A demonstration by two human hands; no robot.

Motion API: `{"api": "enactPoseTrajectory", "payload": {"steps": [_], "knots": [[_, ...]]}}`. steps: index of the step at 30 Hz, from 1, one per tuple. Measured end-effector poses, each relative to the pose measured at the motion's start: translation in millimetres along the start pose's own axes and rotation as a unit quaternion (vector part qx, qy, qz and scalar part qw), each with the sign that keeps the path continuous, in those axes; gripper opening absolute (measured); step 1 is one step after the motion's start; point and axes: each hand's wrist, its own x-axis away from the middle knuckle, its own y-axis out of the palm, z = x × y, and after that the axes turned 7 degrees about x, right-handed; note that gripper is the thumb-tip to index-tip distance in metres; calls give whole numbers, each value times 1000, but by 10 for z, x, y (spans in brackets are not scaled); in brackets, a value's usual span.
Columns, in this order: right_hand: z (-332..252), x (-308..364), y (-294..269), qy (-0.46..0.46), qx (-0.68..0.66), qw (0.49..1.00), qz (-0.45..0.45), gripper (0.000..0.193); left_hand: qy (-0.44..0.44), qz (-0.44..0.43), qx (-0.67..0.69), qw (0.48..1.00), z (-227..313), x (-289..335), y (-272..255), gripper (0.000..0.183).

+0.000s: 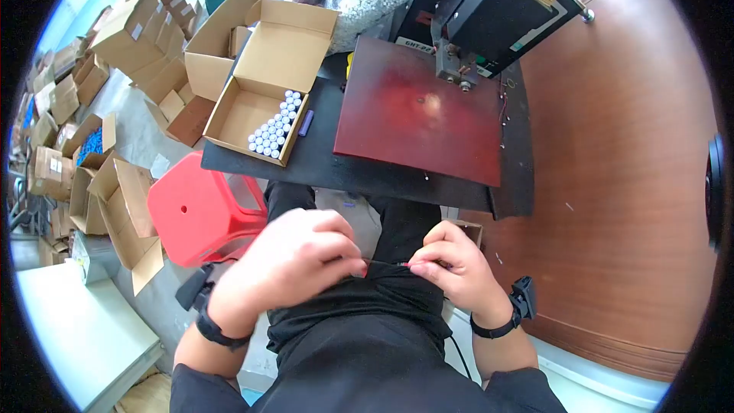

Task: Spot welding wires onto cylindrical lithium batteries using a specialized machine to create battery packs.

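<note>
Above my lap, my left hand (294,260) is closed, thumb and fingers pinched together and slightly blurred. A bit of red shows at its fingertips. My right hand (453,264) is closed too, pinching a small red end between thumb and forefinger. Between the two pinches runs a thin dark wire (386,263), roughly level. Its ends are hidden in the fingers. Both hands are nearer to me than the table edge and touch nothing else that I can make out.
On the black table (321,164) stands an open cardboard box (233,118) with several white-topped cylindrical cells (271,134); one purple cell (306,123) lies beside it. A dark red board (413,130) sits under a black machine (497,15). A red stool (195,206) is left.
</note>
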Motion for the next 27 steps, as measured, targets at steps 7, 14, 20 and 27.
{"api": "enactPoseTrajectory", "payload": {"steps": [7,14,20,27], "knots": [[62,-29,6,31,-56,993,95,12,-190,275,-219,916,-1182,-151,-865,29],[195,48,0,38,-65,989,128,10,-348,162,-184,905,-1309,-194,-943,33],[394,46,-147,2,-47,983,175,10,-113,300,-217,922,-1025,-268,-753,23],[469,-399,-603,-106,-76,955,265,13,-8,231,9,973,-262,-1024,14,22]]}}
